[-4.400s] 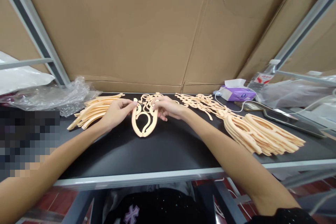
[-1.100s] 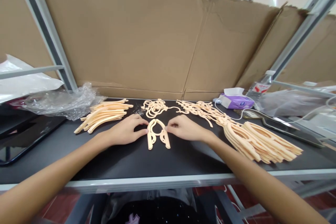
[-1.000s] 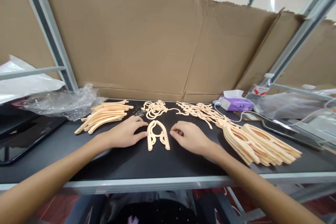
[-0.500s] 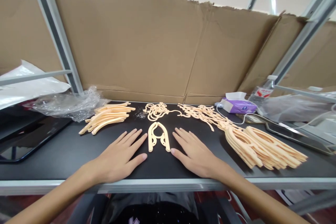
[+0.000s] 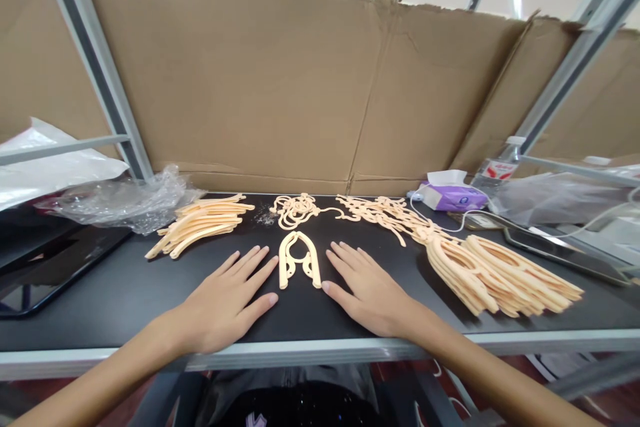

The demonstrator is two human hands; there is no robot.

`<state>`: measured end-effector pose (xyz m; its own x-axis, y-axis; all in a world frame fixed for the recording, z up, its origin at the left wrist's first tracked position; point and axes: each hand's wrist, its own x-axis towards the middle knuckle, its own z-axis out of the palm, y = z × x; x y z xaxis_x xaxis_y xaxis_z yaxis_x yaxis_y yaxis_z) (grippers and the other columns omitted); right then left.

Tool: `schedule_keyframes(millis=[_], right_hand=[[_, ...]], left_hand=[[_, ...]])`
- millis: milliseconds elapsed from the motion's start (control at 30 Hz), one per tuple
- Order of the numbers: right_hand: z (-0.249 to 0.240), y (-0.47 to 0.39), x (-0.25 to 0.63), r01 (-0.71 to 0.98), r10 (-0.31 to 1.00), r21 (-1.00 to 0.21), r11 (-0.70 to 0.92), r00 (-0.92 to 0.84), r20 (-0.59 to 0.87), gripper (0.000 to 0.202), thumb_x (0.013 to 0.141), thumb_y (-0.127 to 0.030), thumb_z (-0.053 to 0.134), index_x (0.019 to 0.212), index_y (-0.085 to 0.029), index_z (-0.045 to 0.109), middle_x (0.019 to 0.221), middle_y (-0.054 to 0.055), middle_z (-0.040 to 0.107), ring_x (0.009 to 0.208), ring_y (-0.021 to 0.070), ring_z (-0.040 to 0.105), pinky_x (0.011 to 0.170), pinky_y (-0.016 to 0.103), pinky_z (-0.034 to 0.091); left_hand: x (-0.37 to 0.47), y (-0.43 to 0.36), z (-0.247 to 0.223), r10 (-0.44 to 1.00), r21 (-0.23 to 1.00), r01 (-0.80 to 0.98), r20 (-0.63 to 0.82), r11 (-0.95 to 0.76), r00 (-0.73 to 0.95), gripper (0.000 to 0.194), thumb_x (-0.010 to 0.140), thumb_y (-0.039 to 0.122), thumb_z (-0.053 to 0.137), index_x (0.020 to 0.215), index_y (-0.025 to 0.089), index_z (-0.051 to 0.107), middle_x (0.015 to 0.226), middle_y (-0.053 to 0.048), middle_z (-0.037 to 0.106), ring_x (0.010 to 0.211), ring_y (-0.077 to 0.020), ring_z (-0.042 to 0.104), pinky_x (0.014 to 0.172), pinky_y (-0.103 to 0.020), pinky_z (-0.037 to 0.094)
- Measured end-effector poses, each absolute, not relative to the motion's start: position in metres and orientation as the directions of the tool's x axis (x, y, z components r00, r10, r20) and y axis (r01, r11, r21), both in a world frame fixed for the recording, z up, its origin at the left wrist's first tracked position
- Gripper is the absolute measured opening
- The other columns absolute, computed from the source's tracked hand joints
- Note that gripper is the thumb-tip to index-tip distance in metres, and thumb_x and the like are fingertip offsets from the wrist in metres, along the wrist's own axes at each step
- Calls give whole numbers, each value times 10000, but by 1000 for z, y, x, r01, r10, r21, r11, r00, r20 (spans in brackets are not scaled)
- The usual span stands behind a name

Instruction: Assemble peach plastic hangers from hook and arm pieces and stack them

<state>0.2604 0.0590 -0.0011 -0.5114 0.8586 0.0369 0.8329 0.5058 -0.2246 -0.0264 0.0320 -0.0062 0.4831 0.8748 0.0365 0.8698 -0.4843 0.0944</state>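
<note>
A cream plastic folding hanger, its two arms folded down, lies on the black tabletop between my hands. My left hand rests flat to the left of it, fingers stretched out, holding nothing. On the other side my right hand also lies flat and open, its thumb tip close to the hanger's right arm; I cannot tell if they touch. Beyond my left hand is a pile of curved cream hanger arms. Stacked folded hangers lie to the right of my right hand.
Tangled cream hook pieces and a heap of similar parts lie along the back. Crumpled clear plastic and a dark tablet are at left. A purple tissue pack, bottle and white cable stand at right. Cardboard walls the back.
The view has shifted slightly. Both hands and the hanger between them stay in place on the table.
</note>
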Motion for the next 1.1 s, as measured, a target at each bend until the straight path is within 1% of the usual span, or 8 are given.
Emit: schedule_keyframes(millis=[400, 533, 633, 733, 900, 967, 1033, 1100], right_hand=[[-3, 59, 261, 821, 852, -230, 522, -516, 90, 717, 986, -577, 330, 1519, -101, 392, 1608, 138, 299, 1513, 291, 212, 1239, 519, 160], [-2, 57, 263, 790, 835, -270, 550, -525, 166, 634, 988, -531, 383, 1471, -129, 472, 1576, 148, 379, 1479, 290, 304, 1221, 523, 231], [1, 54, 264, 717, 776, -298, 630, -569, 272, 541, 999, -435, 417, 1455, -151, 484, 1577, 153, 374, 1462, 265, 337, 1197, 495, 304], [6, 49, 258, 639, 696, -280, 717, -628, 348, 500, 998, -386, 438, 1443, -164, 489, 1579, 171, 357, 1464, 271, 325, 1175, 500, 340], [15, 46, 232, 542, 567, -174, 822, -755, 329, 493, 996, -418, 459, 1431, -190, 508, 1577, 154, 357, 1493, 303, 233, 1188, 497, 301], [17, 47, 223, 547, 570, -165, 821, -769, 290, 494, 992, -437, 466, 1413, -187, 527, 1533, 148, 425, 1456, 310, 300, 1174, 495, 316], [18, 48, 220, 556, 582, -170, 813, -771, 258, 491, 988, -447, 473, 1399, -185, 537, 1459, 135, 509, 1361, 293, 423, 1140, 481, 358], [18, 48, 222, 573, 597, -167, 802, -760, 257, 466, 994, -437, 467, 1373, -182, 557, 1396, 123, 563, 1272, 267, 496, 1108, 459, 386]], left_hand=[[-24, 30, -3, 876, 78, 873, 69, -482, 477, 667, 995, 635, 281, 1562, 286, 258, 1627, -24, 218, 1508, -284, 227, 1237, -484, 169], [-25, 29, -2, 872, 80, 869, 76, -488, 483, 646, 1000, 624, 289, 1559, 303, 258, 1628, -27, 208, 1507, -294, 226, 1232, -494, 184], [-25, 29, 0, 871, 84, 867, 54, -492, 489, 601, 1007, 608, 287, 1553, 359, 247, 1636, -15, 171, 1511, -301, 209, 1225, -521, 185], [-26, 30, -2, 858, 89, 854, 74, -513, 508, 559, 1009, 593, 310, 1535, 406, 278, 1635, -1, 184, 1506, -302, 226, 1222, -533, 181], [-29, 33, -8, 846, 74, 845, 118, -530, 520, 546, 1011, 581, 326, 1520, 384, 337, 1629, -3, 215, 1501, -294, 248, 1227, -510, 187], [-29, 33, -9, 841, 68, 841, 128, -536, 526, 550, 1012, 574, 331, 1522, 369, 340, 1625, -8, 222, 1501, -293, 248, 1226, -505, 198], [-29, 32, -8, 838, 70, 838, 129, -541, 530, 548, 1014, 568, 334, 1525, 369, 332, 1624, -7, 224, 1501, -293, 247, 1225, -509, 205], [-28, 32, -6, 845, 75, 843, 106, -532, 524, 547, 1015, 567, 328, 1528, 379, 313, 1626, -4, 220, 1503, -296, 239, 1223, -528, 202]])
